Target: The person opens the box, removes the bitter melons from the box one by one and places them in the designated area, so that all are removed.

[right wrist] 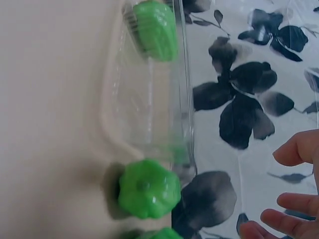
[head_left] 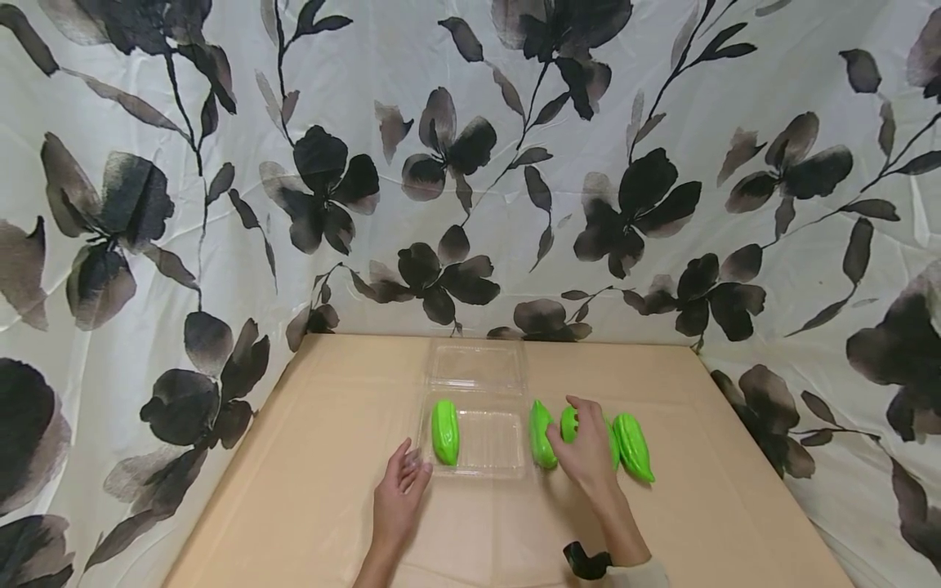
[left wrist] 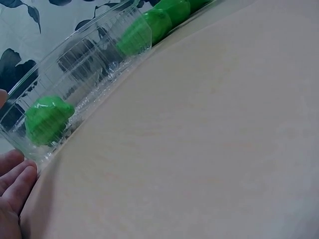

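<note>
A clear plastic clamshell box [head_left: 491, 472] lies with its lid [head_left: 476, 365] folded back. In its left part sits one glossy green, ridged vegetable [head_left: 445, 433]. My left hand [head_left: 397, 498] is at the box's front left corner; in the left wrist view its fingers [left wrist: 19, 186] touch or nearly touch that corner. To the right of the box, several like green vegetables [head_left: 635, 447] lie side by side. Over the middle ones is my right hand [head_left: 588, 449], partly hiding them. In the right wrist view its fingers [right wrist: 294, 219] are spread, with nothing between them.
The box and vegetables lie on a light tan tabletop [head_left: 309, 490]. Behind and beside the table hangs a white cloth with dark flowers [head_left: 441, 155]. A black strap or band [head_left: 586, 562] shows at the right wrist.
</note>
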The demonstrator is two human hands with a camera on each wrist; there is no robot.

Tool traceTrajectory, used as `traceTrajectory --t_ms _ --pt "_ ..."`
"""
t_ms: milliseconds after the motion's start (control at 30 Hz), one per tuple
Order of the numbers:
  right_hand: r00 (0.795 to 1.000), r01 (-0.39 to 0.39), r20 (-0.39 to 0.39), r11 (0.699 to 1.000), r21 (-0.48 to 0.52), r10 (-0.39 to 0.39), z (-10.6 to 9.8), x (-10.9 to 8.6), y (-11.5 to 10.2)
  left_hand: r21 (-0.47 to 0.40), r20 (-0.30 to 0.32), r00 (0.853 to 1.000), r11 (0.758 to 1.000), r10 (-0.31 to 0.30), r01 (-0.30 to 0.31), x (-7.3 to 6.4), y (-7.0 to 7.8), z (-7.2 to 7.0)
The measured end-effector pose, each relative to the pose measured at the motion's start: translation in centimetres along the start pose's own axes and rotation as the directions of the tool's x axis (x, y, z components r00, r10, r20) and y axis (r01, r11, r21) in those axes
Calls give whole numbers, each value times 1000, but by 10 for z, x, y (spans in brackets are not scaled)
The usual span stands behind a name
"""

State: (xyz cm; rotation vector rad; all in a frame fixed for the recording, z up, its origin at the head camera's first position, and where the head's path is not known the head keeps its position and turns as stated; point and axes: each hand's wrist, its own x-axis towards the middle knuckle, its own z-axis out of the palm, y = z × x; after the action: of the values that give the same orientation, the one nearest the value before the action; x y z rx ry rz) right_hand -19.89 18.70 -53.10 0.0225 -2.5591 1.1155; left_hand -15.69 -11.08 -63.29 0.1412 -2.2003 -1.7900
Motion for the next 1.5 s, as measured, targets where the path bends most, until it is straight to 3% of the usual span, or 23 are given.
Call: traceTrajectory --t_ms 267,467,700,1100,1367,1500 --pt "998 51 20 997 62 -52 20 -1 -15 1 -6 1000 1000 -2 2 0 -1 0" --pt "997 42 66 993 114 -50 36 -3 -28 8 -7 1000 1000 1 -1 2 -1 -1" --pt "993 23 110 994 111 -36 54 -4 -44 16 -15 1000 1000 3 -3 1 1 -1" --pt "981 103 156 992 72 -113 86 -5 -47 6 -19 1000 1000 19 -18 -1 3 1" --pt "975 80 208 997 5 -79 102 -5 -50 -3 -17 1000 1000 16 -16 0 0 1" --pt "971 63 229 998 24 -67 109 -3 -51 -3 -16 1000 1000 15 -15 0 1 1"
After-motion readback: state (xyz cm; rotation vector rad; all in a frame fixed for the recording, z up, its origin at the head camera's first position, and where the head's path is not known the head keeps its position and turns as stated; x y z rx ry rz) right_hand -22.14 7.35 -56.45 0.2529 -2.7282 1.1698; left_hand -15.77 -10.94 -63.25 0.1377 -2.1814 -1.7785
